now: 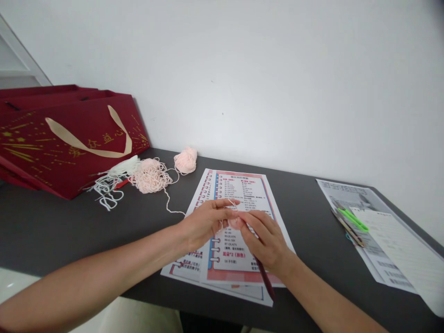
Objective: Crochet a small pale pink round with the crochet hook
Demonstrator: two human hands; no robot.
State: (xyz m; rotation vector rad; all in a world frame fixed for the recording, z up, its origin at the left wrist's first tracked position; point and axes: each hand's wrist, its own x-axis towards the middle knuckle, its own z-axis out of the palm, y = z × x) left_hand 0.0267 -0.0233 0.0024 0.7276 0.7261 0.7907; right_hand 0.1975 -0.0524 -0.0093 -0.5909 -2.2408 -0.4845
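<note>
Right-hand grip (265,238): clamped on a dark-red handle (265,280), slanting down toward the near edge of the bench (145,212). Left-hand grip (208,219): pinched on a small pink yarn piece (234,223), held between both hands above overlapping printed sheets (227,266). Bench: dark, matte top, set against a white wall (260,92). Left rear: red bags (79,171), one ribbon-handled, stand beside loose white yarn (116,178), a pink yarn heap (150,176) and a pink ball (185,161). Right: papers (402,245) carrying a bright green tool (353,219).
</note>
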